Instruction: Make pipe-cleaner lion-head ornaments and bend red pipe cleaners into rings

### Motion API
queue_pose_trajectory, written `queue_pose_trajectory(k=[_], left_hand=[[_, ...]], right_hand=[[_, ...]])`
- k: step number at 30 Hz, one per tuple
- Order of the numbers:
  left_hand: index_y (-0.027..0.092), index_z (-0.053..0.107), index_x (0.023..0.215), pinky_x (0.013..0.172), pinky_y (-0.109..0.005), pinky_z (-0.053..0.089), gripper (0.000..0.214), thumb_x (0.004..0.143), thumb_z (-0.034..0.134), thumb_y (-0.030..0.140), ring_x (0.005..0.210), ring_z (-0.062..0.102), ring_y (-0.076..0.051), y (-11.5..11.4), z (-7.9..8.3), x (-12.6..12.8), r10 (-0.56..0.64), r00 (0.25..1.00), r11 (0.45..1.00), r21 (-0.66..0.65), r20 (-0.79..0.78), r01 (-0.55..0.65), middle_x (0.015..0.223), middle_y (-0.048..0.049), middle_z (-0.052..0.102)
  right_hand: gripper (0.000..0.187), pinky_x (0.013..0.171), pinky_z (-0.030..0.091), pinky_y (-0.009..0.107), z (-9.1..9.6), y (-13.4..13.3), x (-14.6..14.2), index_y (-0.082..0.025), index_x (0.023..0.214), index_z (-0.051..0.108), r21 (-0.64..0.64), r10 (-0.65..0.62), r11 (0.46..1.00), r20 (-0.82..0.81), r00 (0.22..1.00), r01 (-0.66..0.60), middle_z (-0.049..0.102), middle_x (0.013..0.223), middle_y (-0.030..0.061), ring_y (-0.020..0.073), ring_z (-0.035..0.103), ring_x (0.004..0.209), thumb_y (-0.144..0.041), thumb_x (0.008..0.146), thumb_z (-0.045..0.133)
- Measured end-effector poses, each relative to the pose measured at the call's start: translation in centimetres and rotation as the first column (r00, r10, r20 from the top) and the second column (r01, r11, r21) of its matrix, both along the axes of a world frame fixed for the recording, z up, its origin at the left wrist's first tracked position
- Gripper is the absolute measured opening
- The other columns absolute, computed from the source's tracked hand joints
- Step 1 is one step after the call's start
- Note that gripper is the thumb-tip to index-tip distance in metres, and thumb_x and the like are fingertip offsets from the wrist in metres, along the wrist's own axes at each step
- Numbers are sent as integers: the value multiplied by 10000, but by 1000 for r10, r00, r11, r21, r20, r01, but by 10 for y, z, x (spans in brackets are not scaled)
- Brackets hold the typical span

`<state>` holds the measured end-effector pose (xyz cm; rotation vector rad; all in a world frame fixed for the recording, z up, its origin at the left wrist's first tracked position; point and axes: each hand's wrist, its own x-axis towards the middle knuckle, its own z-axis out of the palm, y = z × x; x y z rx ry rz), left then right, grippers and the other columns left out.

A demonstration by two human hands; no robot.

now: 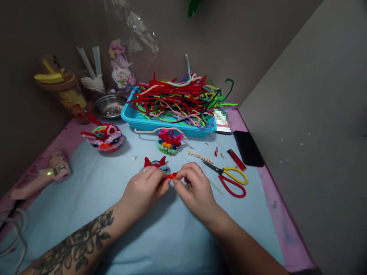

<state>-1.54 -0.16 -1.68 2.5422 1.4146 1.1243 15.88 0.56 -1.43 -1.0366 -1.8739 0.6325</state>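
Observation:
My left hand (144, 188) and my right hand (197, 192) meet over the middle of the table. Thumbs and fingers of both pinch a small orange-red pipe cleaner piece (171, 176), mostly covered by the fingertips. Right behind my left fingers sits a partly hidden red and light-blue pipe cleaner figure (156, 162) with pointed ears. Farther back stands a colourful pipe cleaner lion head (169, 142). Another, larger lion head (104, 136) rests to the left. Scissors (228, 178) with one yellow and one red handle lie open to the right of my right hand.
A blue tray (171, 128) heaped with pipe cleaners (181, 95) stands at the back. Leftward are a metal bowl (109, 106), a lidded cup (70, 96) and a pink glue gun (45, 174) with its cord. A phone (248, 148) and a red cutter (236, 159) lie right.

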Motion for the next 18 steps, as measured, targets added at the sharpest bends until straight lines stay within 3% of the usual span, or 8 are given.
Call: queue_pose_trajectory(k=[3,5,8,10,12,15,18], left_hand=[[168,572,754,586,-224,445,97,841,561,207,620,571,-129,-2,5,1,-1,996,988,-153,86,14,678,-8,604],[170,564,721,545,-198,424,111,827,575,200,580,548,-108,-3,11,3,12,984,952,-302,177,43,644,12,590],[170,554,684,499,-175,398,142,820,582,196,536,524,-90,-5,17,5,41,960,890,-447,278,91,600,28,573],[168,559,695,509,-179,402,134,823,584,201,550,530,-93,-6,17,5,32,962,908,-410,271,85,615,21,578],[165,564,719,538,-194,415,118,830,580,202,582,544,-105,-6,13,4,3,977,956,-288,214,60,644,7,586],[163,561,727,576,-220,435,124,846,558,198,608,556,-124,-5,7,3,-23,996,995,-94,91,32,652,-10,586],[170,551,699,589,-238,444,165,860,522,190,603,555,-138,-3,4,3,-3,1000,998,56,-19,4,633,-18,583]], right_hand=[[102,658,427,280,0,-2,1,-199,812,541,83,-11,996,-42,999,15,519,813,23,152,518,778,-97,819,544],[94,646,424,280,1,-5,1,-196,811,543,128,-15,992,-76,997,24,516,808,22,151,518,771,-103,822,546],[74,597,417,266,1,-7,-1,-193,785,546,90,-29,995,-163,986,44,500,805,21,139,510,723,-130,820,563],[76,560,409,254,0,-7,-2,-193,765,545,34,-51,998,-203,978,60,493,802,17,127,500,683,-146,817,575],[52,555,413,252,-1,-5,-1,-194,794,566,33,-58,997,-172,983,65,507,823,22,124,501,677,-150,816,582],[95,663,461,286,-2,-1,2,-199,890,608,147,-47,988,-46,998,53,537,871,41,149,538,768,-141,816,590],[105,752,464,328,-2,2,6,-197,876,616,273,-61,961,79,995,37,550,856,48,173,543,817,-123,803,599]])
